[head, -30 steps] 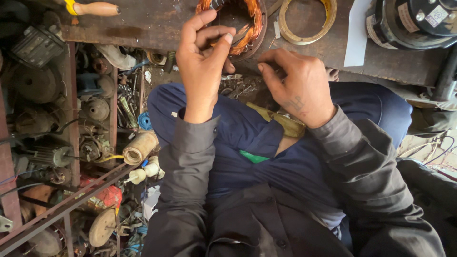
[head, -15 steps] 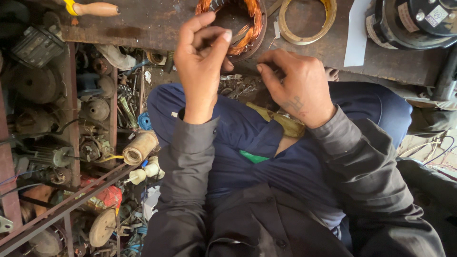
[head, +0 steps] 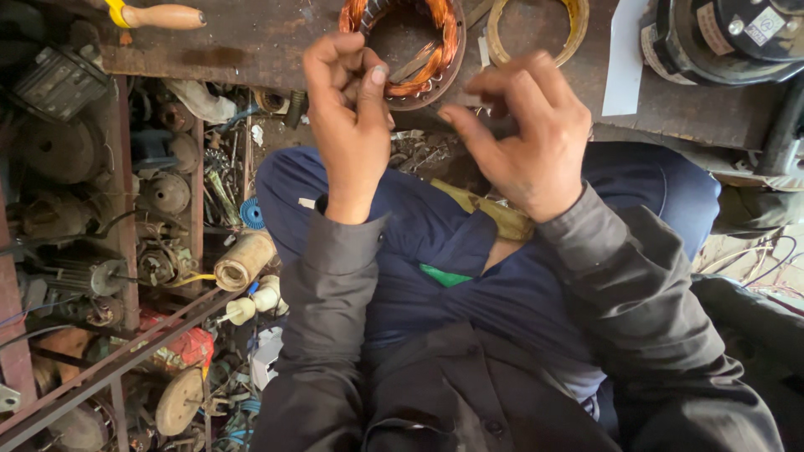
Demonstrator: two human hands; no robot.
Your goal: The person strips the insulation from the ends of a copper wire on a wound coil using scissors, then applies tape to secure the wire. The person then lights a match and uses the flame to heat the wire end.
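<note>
Seen from above at a worn, rust-brown metal workbench [head: 251,42] in a cluttered repair shop, with dusty motor parts crowding the red steel shelving [head: 126,251] left of the hands. Left hand [head: 347,125] curled, thumb and fingertips pressed together at the near rim of a round motor stator wound with copper wire [head: 423,50]; what they pinch, if anything, too small to tell. Right hand [head: 528,138] just right of the stator, fingers half bent, nothing visibly gripped. Beyond it, a yellow-taped wire ring [head: 536,33] and a black round motor housing [head: 720,38]. Wooden tool handle [head: 163,17] far left.
</note>
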